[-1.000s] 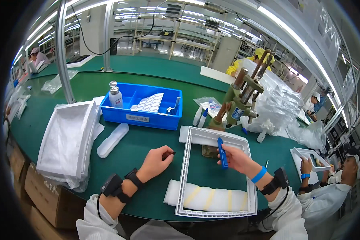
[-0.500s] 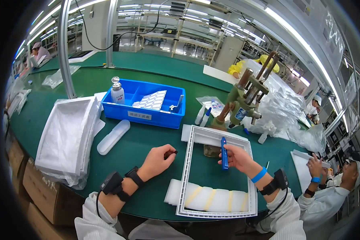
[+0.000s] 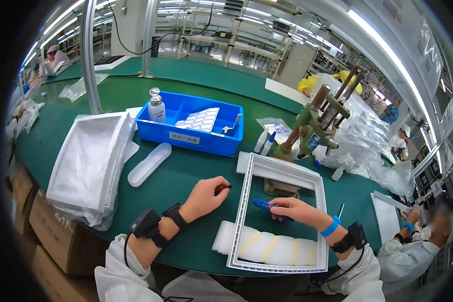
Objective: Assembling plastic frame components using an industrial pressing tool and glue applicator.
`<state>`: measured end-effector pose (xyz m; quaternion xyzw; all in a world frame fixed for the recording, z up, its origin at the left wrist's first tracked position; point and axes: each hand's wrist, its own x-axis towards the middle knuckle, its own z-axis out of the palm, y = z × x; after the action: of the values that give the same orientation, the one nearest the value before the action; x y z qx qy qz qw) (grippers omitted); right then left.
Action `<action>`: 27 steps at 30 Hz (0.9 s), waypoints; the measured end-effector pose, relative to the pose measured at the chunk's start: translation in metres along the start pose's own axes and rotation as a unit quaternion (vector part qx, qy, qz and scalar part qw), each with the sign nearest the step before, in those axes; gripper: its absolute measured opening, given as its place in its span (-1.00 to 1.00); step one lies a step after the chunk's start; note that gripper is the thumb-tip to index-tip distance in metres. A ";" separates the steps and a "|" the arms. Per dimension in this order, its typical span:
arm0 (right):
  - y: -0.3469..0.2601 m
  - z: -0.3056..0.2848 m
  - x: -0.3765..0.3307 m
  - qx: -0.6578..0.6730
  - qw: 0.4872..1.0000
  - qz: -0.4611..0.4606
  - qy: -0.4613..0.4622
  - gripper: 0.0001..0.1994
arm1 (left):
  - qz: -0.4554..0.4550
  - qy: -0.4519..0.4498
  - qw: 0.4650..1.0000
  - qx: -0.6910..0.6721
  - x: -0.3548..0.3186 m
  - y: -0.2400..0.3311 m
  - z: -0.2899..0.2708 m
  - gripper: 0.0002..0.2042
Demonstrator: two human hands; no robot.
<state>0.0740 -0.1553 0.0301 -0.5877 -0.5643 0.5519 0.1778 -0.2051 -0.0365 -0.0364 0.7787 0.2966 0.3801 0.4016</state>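
Note:
A blue pen-like tool [image 3: 261, 204] lies in the closed fingers of my right hand [image 3: 296, 210], its tip pointing left over the opening of a white rectangular frame [image 3: 240, 211]. The frame's lower side rests on a white foam pad [image 3: 267, 247] with yellow strips. Just left of the frame, my left hand [image 3: 205, 196] has its fingers pinched together. Something small and dark [image 3: 229, 187] shows at those fingertips, too small to name. Behind the frame stands a green hand press [image 3: 314, 126], its metal base [image 3: 281, 188] visible through the opening.
A blue divided bin [image 3: 191, 138] holds a white pump bottle [image 3: 156, 109] and label sheets [image 3: 200, 120]. Left are a clear plastic case [image 3: 149, 165] and bagged white frames [image 3: 85, 166]. Two small bottles [image 3: 265, 143] stand by the press. A co-worker's hand [image 3: 412, 215] is at right.
My right hand has turned the blue tool from upright to nearly flat, pointing left. The whole view has shifted slightly. My left hand keeps its pinch beside the frame.

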 end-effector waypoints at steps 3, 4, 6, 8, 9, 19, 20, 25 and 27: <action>-0.010 0.007 0.000 -0.027 1.000 -0.001 0.010 -0.67 | 0.005 0.002 1.000 -0.020 0.001 0.000 0.002 -0.85; -0.011 0.007 0.000 -0.050 0.999 -0.007 0.019 -0.68 | 0.003 0.002 1.000 -0.021 0.002 0.000 0.001 -0.85; -0.013 0.011 0.000 -0.049 0.998 -0.009 0.030 -0.68 | 0.000 -0.004 1.000 -0.003 0.002 0.001 0.001 -0.85; -0.018 0.013 0.002 -0.056 0.997 0.010 0.043 -0.68 | -0.005 -0.003 1.000 -0.009 0.001 -0.002 0.001 -0.85; -0.018 0.012 0.002 -0.056 0.997 0.009 0.043 -0.68 | -0.010 -0.003 1.000 -0.016 0.000 -0.003 0.001 -0.85; -0.025 0.015 0.005 -0.013 0.998 0.011 0.059 -0.68 | -0.002 -0.006 1.000 -0.008 0.001 0.001 0.000 -0.85; -0.025 0.015 0.004 -0.016 0.998 0.013 0.060 -0.68 | -0.004 -0.006 1.000 -0.009 0.001 0.000 0.001 -0.85; -0.028 0.002 -0.005 -0.094 0.995 0.016 -0.024 -0.64 | 0.009 0.004 1.000 -0.019 0.002 -0.004 0.004 -0.86; -0.042 -0.008 -0.018 -0.124 0.989 0.020 -0.076 -0.62 | 0.006 0.006 1.000 -0.022 0.001 -0.003 0.003 -0.86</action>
<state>0.0654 -0.1546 0.0758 -0.5726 -0.6286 0.5240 0.0491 -0.2026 -0.0352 -0.0399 0.7693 0.2860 0.3932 0.4144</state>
